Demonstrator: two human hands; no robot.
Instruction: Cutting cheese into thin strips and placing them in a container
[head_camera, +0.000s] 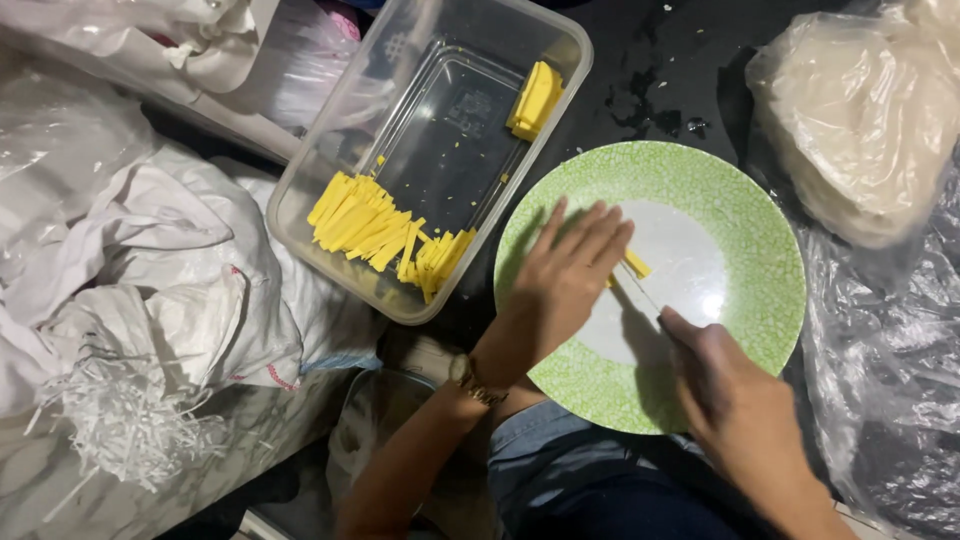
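One green speckled plate (745, 215) with a white centre sits on the dark table (660, 70), and both hands work over it. The left hand (565, 280) lies flat with its fingers stretched out and close together, pressing down on a thin, pale wrapper sheet (680, 270) that covers the plate's middle; one yellow stick (636, 264) pokes out from under its fingertips. The left wrist carries one gold-coloured watch (470, 378). The right hand (735, 400) comes in from the lower right with its fingers curled loosely; its fingertips touch the near edge of the sheet, but whether it pinches anything I cannot tell.

Just left of the plate stands one clear plastic tub (320, 200). Inside lie two groups of yellow pieces: a loose pile of cut sticks (385, 235), too many and too overlapped to count, at the near end, and one small uncut block (535, 98) at the far end. To the right of the plate, one clear bag holds a stack of round wrappers (865, 120). White sacks (150, 290) lie bunched on the left.
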